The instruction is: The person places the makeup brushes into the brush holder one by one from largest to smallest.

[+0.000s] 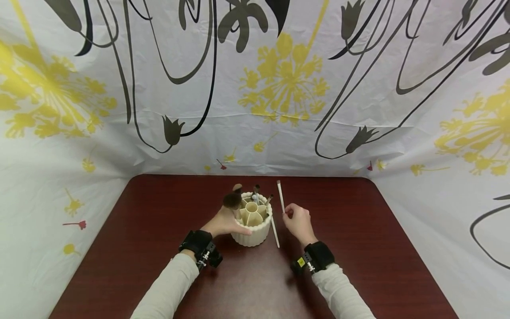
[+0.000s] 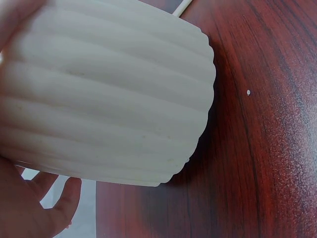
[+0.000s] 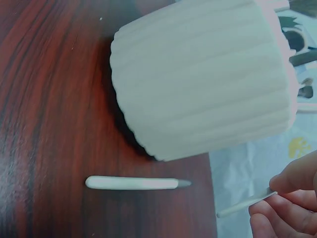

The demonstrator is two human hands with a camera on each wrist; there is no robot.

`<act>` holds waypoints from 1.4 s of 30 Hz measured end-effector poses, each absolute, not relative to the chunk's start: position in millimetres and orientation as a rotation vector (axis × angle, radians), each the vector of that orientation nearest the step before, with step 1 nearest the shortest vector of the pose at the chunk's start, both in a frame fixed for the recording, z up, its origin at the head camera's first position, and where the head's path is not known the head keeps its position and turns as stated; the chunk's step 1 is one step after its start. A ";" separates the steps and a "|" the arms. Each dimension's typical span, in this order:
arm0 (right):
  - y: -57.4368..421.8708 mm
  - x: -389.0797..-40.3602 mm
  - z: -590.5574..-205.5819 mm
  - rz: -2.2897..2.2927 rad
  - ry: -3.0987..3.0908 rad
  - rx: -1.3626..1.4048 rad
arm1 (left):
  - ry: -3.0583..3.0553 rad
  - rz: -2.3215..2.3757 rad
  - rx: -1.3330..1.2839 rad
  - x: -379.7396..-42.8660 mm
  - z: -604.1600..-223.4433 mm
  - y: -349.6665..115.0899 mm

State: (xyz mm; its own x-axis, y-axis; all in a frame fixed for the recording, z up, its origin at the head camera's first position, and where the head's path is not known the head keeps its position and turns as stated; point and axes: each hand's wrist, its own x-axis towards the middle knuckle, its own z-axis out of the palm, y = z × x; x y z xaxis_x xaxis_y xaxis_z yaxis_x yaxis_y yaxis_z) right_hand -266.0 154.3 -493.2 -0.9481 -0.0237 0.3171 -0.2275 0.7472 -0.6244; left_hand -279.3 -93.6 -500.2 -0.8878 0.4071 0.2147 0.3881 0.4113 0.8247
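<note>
A cream, ribbed makeup brush holder (image 1: 251,235) with several compartments stands upright on the table. My left hand (image 1: 227,222) grips its left side, thumb across the front and fingers round the back, as the left wrist view also shows. Large dark-bristled brushes (image 1: 232,200) rise from its left compartments, smaller ones (image 1: 256,189) at the back. To the right of the holder, my right hand (image 1: 299,223) pinches a thin white brush (image 1: 280,195) between thumb and fingertips. A second white brush (image 3: 133,183) with a short grey tip lies on the table between holder and right hand.
The dark red wooden table (image 1: 179,195) has rounded far corners. A white cloth (image 1: 223,97) printed with yellow and grey flowers hangs behind it and at both sides. Black camera bands (image 1: 201,248) sit on both wrists.
</note>
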 end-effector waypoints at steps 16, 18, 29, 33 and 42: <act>143.9 -256.9 -468.9 1.135 -2.418 0.448 | 2.682 1.382 0.624 -275.4 -498.8 -94.2; 141.8 -256.4 -465.4 1.130 -2.413 0.447 | 2.704 1.331 0.593 -273.8 -498.3 -94.3; 132.9 -254.1 -451.5 1.217 -2.404 0.416 | 2.571 1.585 0.757 -275.1 -494.7 -93.8; 129.8 -254.4 -451.7 1.271 -2.372 0.427 | 2.534 1.625 0.801 -273.6 -490.6 -93.7; 126.5 -251.2 -455.2 1.314 -2.373 0.452 | 2.543 1.624 0.774 -278.3 -499.0 -93.4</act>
